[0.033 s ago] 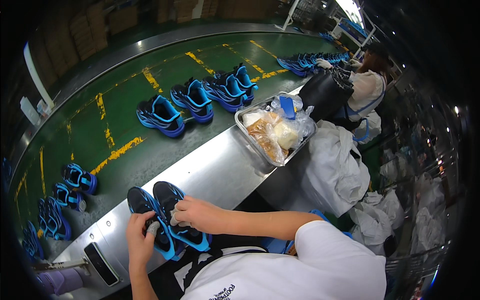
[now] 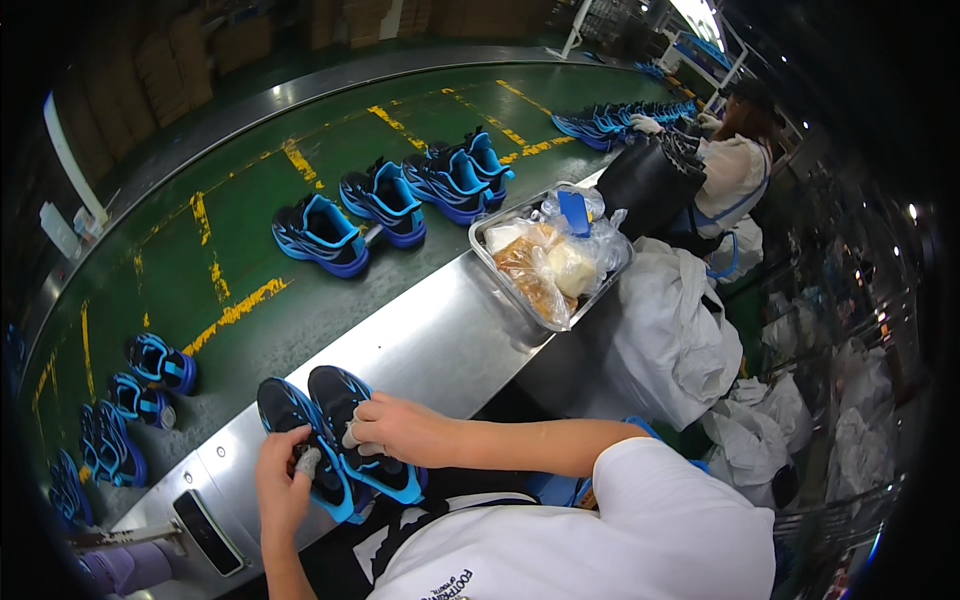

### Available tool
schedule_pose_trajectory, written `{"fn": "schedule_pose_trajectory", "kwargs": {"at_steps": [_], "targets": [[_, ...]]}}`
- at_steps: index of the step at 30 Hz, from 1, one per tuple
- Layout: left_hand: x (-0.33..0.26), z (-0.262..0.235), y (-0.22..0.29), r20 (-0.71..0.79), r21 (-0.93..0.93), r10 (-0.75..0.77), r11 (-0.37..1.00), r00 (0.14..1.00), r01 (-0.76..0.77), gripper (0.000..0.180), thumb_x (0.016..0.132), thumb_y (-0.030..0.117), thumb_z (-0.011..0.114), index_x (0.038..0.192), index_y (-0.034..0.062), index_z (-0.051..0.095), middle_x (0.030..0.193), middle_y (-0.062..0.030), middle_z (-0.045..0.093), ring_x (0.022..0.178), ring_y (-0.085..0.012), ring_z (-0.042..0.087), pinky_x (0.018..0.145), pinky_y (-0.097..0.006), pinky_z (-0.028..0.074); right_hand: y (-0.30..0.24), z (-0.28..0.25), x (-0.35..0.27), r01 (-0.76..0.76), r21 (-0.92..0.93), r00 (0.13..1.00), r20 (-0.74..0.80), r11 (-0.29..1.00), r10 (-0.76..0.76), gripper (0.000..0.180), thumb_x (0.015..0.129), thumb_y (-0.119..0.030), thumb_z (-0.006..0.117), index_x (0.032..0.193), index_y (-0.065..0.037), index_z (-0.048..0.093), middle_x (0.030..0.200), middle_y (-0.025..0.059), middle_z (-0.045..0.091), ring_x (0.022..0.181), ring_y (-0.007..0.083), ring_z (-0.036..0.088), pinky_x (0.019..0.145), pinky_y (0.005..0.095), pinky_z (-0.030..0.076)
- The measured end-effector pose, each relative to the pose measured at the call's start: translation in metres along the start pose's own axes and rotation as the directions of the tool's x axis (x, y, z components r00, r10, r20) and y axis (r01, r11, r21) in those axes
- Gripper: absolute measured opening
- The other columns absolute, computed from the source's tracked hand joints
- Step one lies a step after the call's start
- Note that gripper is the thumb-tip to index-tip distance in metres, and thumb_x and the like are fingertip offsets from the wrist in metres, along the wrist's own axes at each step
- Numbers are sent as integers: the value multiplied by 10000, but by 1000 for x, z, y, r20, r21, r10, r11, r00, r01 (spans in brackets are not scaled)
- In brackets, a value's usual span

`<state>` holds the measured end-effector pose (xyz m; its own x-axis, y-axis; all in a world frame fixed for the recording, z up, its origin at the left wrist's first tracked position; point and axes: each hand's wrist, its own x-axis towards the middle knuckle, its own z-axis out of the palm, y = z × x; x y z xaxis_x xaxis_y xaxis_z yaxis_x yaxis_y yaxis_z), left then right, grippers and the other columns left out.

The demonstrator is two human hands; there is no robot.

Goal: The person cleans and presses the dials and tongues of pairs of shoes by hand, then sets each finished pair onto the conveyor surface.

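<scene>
Two black sneakers with light-blue lines and trim stand side by side on the metal ledge at the near edge, toes pointing away from me. My left hand [image 2: 287,475] is closed on the upper of the left sneaker [image 2: 287,405], its covered thumb and its fingers pinching near the tongue. On the right sneaker [image 2: 338,392], my right hand [image 2: 392,430] is closed with bent fingertips at the lacing area. Grey covers wrap some fingertips on both hands. Exactly what the fingertips pinch is hidden by the hands.
More blue-and-black sneakers [image 2: 320,235] stand on the green belt [image 2: 240,245] with yellow marks. A metal tray [image 2: 487,262] of plastic-bagged pieces rests on the ledge. A dark phone-like slab [image 2: 208,532] lies left; a white bag [image 2: 670,335] hangs right. A gloved co-worker [image 2: 735,180] handles shoes farther along.
</scene>
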<state>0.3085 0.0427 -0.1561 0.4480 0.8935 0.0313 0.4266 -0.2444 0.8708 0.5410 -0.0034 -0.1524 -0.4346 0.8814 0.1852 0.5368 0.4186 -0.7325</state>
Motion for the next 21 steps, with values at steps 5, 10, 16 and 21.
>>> {"fn": "schedule_pose_trajectory", "kwargs": {"at_steps": [5, 10, 16, 21], "targets": [[5, 4, 12, -87, 96, -60, 993, 994, 69, 412, 719, -97, 635, 1115, 17, 630, 890, -36, 559, 709, -110, 451, 642, -233, 399, 16, 1, 6, 60, 191, 990, 113, 980, -82, 171, 798, -114, 686, 952, -54, 644, 886, 103, 543, 882, 305, 525, 817, 414, 426], [-3, -9, -13, 20, -37, -12, 999, 1000, 12, 459, 699, -74, 651, 1143, 32, 606, 893, -46, 536, 680, -128, 455, 614, -241, 400, 11, 3, 11, 9, 137, 999, 38, 990, -14, 243, 798, -135, 681, 1030, -61, 680, 909, 119, 583, 920, 312, 546, 837, 390, 433], [5, 5, -17, 60, 0, 57, 998, 997, -57, 372, 791, -8, 630, 1160, 38, 622, 965, -26, 590, 767, -110, 513, 672, -221, 413, 19, 7, 4, 8, 103, 999, -53, 995, -2, 282, 785, -236, 735, 1011, -72, 701, 941, 106, 653, 925, 301, 581, 863, 403, 445], [9, 3, -7, -37, 109, 76, 991, 996, -72, 468, 726, 21, 678, 1185, 67, 601, 872, -42, 503, 752, -155, 471, 660, -271, 416, 13, -28, 10, -96, 197, 964, 262, 976, 42, 486, 809, -163, 727, 1280, -128, 610, 942, 88, 599, 922, 222, 565, 810, 319, 457]]}}
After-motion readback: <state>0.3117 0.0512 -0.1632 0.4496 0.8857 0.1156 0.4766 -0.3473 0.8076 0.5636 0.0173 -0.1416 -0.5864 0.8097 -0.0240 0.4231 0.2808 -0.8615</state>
